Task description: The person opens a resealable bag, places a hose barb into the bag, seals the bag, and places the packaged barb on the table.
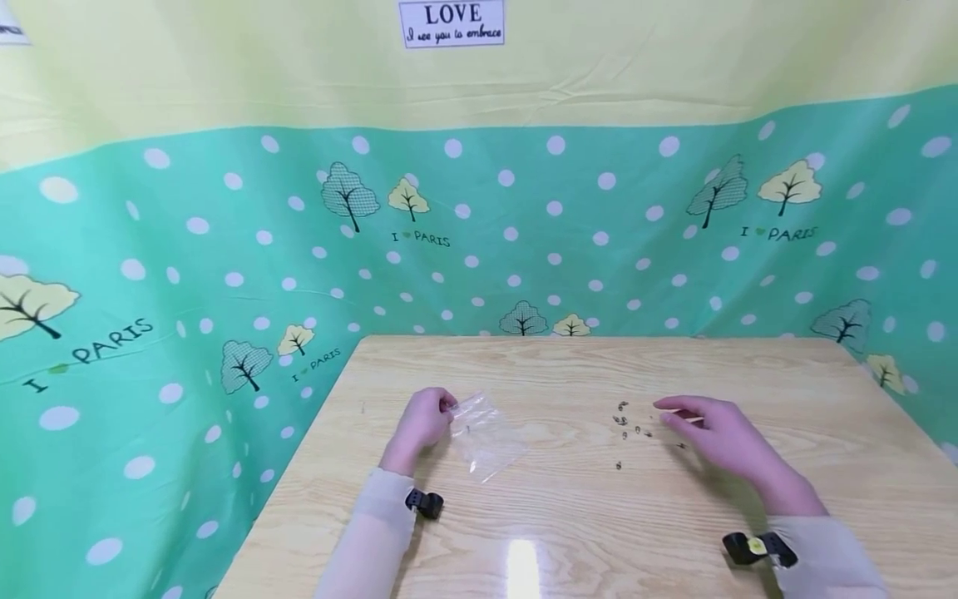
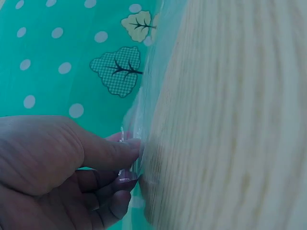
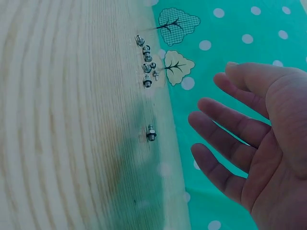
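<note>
On the left side of the table, my left hand (image 1: 423, 420) pinches the edge of a clear plastic bag (image 1: 488, 441) between thumb and fingers. The bag lies toward the middle and looks flat. Close up in the left wrist view, the thumb (image 2: 117, 152) presses on the film. My right hand (image 1: 714, 434) hovers with spread, relaxed fingers just right of several small metal bolts (image 1: 623, 421) and holds nothing. They appear silvery, with nut-like collars, in the right wrist view, where one bolt (image 3: 151, 133) lies apart from a loose cluster (image 3: 147, 67).
The light wood-grain table (image 1: 569, 516) carries a bright light reflection near its front. A green polka-dot cloth (image 1: 479, 225) with printed trees hangs behind it and along the sides. Black straps with small devices (image 1: 425, 502) sit at both wrists.
</note>
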The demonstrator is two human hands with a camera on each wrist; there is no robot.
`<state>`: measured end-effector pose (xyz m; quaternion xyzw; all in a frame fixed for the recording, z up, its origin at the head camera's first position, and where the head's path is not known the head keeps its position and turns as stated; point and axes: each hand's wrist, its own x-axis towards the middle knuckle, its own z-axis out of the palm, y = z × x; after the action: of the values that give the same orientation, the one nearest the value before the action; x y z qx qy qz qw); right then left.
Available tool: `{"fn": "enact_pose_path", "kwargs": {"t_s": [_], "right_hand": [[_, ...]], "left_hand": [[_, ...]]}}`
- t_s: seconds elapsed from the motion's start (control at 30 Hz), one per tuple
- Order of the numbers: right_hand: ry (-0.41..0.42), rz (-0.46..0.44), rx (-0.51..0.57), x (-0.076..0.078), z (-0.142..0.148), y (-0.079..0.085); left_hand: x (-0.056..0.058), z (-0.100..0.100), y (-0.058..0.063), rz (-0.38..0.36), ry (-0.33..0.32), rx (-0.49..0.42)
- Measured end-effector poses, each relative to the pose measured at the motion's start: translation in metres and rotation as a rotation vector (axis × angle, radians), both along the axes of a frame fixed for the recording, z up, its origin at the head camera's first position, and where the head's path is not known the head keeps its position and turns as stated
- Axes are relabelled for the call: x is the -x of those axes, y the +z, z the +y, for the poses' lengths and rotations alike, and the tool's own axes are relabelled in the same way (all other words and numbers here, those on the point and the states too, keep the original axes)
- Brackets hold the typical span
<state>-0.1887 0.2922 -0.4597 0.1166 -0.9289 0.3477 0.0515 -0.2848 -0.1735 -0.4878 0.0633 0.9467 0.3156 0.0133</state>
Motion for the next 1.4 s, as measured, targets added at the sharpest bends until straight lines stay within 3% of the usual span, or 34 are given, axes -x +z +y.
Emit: {"fn": "enact_pose_path", "kwargs": {"t_s": [0.33,0.6,0.83,1.03,1.27,1.4], "right_hand": [[0.057,-0.026,0.019,0.002,-0.013,-0.002],[0.124,-0.066,0.04,0.003,-0.042,-0.002],[0.084,-0.121,0.076,0.006,-0.076,0.004],[0.05,-0.194,0.121,0.003,-0.109,0.003],[0.149,-0.258,0.158,-0.005,-0.127,-0.001],[0.154,-0.257,0.172,-0.005,-0.129,-0.002]], "left_hand": [[-0.007,0.002,0.009,-0.043,-0.034,-0.065],[-0.012,0.019,0.02,-0.044,-0.221,-0.037],[-0.02,0.049,0.032,-0.026,-0.322,-0.035],[-0.027,0.075,0.033,0.036,-0.414,-0.014],[-0.035,0.095,0.03,0.11,-0.5,0.072],[-0.036,0.103,0.031,0.15,-0.529,0.081]]}}
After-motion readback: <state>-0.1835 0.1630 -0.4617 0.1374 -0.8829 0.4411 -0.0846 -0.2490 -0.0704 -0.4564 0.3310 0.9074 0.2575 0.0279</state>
